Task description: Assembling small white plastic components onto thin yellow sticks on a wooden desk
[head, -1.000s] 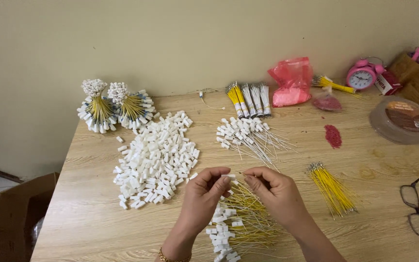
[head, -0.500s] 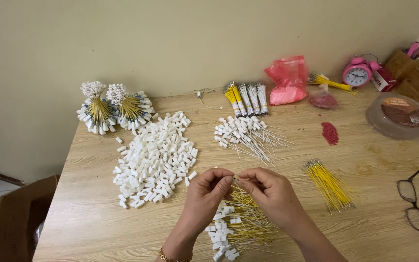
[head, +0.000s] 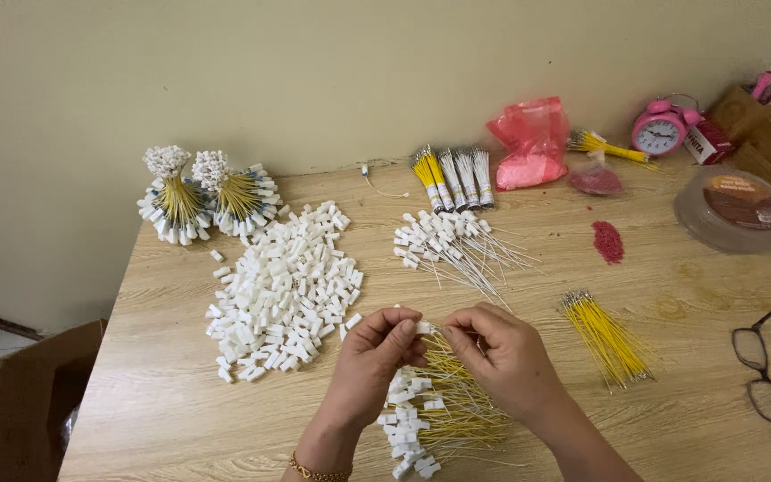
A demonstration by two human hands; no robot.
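Pinching a small white connector (head: pixel 422 328) between thumb and forefinger, the left hand (head: pixel 375 353) is held close to the right hand (head: pixel 501 353), whose fingertips are closed on the end of a thin yellow wire (head: pixel 439 341); both are clenched on their parts, just above the desk (head: pixel 671 419) near the middle of its front edge. Whether the wire tip is already inside the housing cannot be told, since the fingers hide the joint.

For this step to be done well, the connector should be gripped by its sides so that its opening is left free, and the wire should be held close to its metal tip so that it does not bend when pushed. The tip should be lined up straight with the opening and pressed in along its axis, not at an angle.

Directly below the hands, at the front edge, a pile of finished yellow leads with white ends (head: pixel 430 415) is spread. A heap of loose white connectors (head: pixel 283 290) lies within reach toward the left edge, and a bundle of bare yellow wires (head: pixel 607 337) lies to the right. Farther back, white-ended grey leads (head: pixel 457 245) are fanned out near the middle of the desk.
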